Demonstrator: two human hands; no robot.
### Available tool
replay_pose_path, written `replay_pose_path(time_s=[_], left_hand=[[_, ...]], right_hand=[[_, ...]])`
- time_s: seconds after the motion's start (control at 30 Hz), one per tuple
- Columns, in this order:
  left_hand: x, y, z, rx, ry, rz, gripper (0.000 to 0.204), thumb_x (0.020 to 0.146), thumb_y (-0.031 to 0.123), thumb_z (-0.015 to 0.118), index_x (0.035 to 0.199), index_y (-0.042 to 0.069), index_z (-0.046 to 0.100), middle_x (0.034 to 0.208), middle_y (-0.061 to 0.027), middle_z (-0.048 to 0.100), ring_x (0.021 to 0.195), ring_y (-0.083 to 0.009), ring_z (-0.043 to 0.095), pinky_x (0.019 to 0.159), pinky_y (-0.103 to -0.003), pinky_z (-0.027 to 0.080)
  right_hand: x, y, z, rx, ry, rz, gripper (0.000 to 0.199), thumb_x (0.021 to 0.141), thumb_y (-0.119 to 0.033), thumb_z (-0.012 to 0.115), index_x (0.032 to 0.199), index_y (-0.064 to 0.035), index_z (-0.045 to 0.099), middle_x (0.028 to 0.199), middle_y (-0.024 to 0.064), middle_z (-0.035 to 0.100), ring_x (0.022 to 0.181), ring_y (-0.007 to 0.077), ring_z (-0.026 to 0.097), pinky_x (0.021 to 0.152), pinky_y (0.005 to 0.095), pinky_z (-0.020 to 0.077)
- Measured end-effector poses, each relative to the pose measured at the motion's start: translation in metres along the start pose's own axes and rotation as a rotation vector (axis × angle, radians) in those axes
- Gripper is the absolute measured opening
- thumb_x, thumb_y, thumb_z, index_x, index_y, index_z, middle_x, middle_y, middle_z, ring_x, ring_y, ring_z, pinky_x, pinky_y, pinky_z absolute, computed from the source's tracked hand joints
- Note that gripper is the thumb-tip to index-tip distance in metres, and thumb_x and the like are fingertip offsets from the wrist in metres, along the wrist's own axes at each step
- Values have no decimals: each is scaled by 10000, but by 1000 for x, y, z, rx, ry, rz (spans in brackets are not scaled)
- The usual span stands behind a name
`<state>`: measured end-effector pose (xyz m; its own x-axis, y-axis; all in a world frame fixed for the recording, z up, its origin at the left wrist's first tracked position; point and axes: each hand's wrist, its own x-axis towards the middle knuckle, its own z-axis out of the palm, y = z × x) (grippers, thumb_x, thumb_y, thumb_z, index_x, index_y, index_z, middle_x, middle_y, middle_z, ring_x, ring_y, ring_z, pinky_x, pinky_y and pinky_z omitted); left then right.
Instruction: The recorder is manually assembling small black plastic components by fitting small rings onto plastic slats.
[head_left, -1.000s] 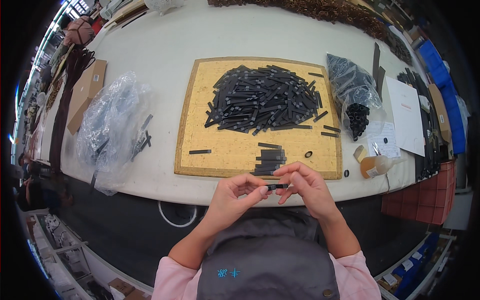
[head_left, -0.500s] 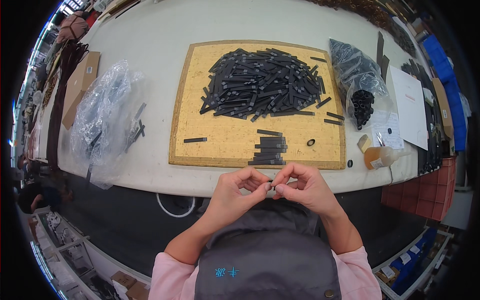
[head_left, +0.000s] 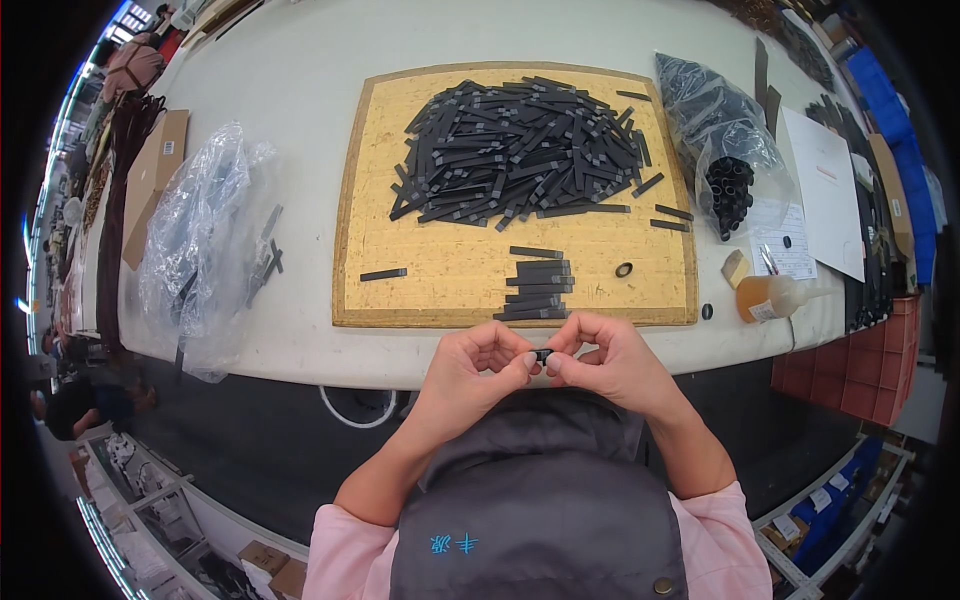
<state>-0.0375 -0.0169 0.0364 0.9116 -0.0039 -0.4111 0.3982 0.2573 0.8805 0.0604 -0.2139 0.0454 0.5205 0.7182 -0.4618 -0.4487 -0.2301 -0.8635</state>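
Well to the left of our fingers, we are seeing a crumpled clear plastic bag (head_left: 200, 240) lying on the white tabletop (head_left: 300, 90), with a flat brown cardboard piece (head_left: 152, 180) beyond it.

We are closing our left hand (head_left: 478, 368) around one end of a small black looped strip (head_left: 542, 355); the fingertips (head_left: 527, 360) are pinching it from the left. We are pinching the same strip with our right hand (head_left: 610, 360) from the other side, so the strip is sitting between both sets of fingertips, just in front of the table edge.

Just above our fingers, a neat stack of short black flat strips (head_left: 535, 290) is resting on the rectangular tan cork board (head_left: 440, 275). Farther beyond the fingers, a large loose heap of black strips (head_left: 520, 150) is covering the far half of the board. A single black strip (head_left: 383, 274) is lying up and left of the fingers, and a small black ring (head_left: 624, 270) is lying up and right of them.

To the right of our fingers, an amber squeeze bottle (head_left: 772, 298) is lying on its side, and a clear bag of black tubes (head_left: 730, 180) is sitting beyond it.
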Motion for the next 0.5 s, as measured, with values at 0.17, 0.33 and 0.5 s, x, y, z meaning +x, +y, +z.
replay_pose_path(time_s=[0.17, 0.33, 0.5], left_hand=[[3, -8, 3, -59, 24, -6, 102, 944, 68, 689, 993, -12, 650, 902, -83, 719, 817, -108, 698, 761, -235, 571], [5, -8, 4, -103, 34, -62, 93, 951, 73, 678, 989, -6, 645, 891, -94, 722, 803, -112, 698, 741, -236, 569], [5, -8, 2, -115, 12, -90, 87, 948, 66, 667, 982, -9, 638, 912, -76, 716, 854, -101, 696, 773, -236, 563]], right_hand=[[6, 5, -3, 11, 7, 4, 115, 927, -58, 691, 972, 20, 619, 881, 55, 664, 787, 108, 669, 722, 245, 580], [12, 9, -7, 143, -47, 65, 141, 930, -113, 709, 908, -8, 619, 836, 57, 665, 762, 118, 667, 692, 258, 584], [14, 11, -8, 196, -62, 95, 167, 933, -137, 717, 874, -24, 608, 829, 50, 662, 749, 122, 673, 679, 261, 587]])
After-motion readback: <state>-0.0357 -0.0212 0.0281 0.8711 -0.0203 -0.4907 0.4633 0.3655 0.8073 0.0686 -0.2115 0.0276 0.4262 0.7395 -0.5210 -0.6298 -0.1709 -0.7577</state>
